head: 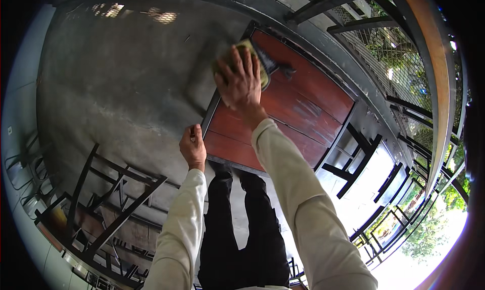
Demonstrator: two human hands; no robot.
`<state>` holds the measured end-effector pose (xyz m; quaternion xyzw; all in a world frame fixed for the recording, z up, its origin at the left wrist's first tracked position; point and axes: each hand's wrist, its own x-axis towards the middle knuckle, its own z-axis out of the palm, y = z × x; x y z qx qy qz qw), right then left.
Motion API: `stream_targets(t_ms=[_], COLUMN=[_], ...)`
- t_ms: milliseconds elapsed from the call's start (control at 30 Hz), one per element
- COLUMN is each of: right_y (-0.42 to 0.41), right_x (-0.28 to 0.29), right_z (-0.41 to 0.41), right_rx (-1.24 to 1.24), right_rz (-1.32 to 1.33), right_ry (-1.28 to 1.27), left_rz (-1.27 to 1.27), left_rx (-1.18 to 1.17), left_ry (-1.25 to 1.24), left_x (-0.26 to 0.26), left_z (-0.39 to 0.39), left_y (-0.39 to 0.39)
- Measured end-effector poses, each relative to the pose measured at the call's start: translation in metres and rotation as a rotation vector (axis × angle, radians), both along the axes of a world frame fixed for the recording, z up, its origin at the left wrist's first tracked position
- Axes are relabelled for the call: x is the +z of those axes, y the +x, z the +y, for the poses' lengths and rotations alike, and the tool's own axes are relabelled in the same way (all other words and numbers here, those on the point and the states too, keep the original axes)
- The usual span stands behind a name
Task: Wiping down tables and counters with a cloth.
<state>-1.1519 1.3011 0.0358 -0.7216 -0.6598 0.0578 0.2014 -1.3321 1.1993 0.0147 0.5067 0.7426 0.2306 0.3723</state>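
My right hand (242, 81) presses a folded yellowish cloth (247, 44) at the far left corner of a low table, fingers spread over it. Part of the cloth reaches past the table's left edge. The table has a reddish-brown plank top (235, 133) in a dark frame, with pale streaks and a dark patch (267, 61) beside the cloth. By the near left edge, my left hand (192, 148) is curled into a loose fist, thumb up. I see nothing in it, and whether it touches the frame is unclear.
Grey concrete floor (113, 100) spreads to the left. Dark-framed furniture lies with its legs raised (121, 187) at lower left. More dark frames (354, 159) stand to the right. A wire-mesh barrier (394, 59) with an orange-brown rail (441, 81) runs beyond the table.
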Motion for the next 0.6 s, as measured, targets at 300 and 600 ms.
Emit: stream_targets(t_ms=[300,600], right_y=[0.069,0.133], right_x=[-0.015,-0.009], right_z=[0.051,-0.012], right_rx=[-0.073,-0.144], right_rz=[-0.084,-0.154], right_ry=[0.105,0.057], left_rz=[0.033,0.135], left_rx=[-0.006,-0.053], left_ry=[-0.020,0.033], left_x=[-0.001,-0.002], left_z=[0.002,0.003], left_y=[0.002,0.001])
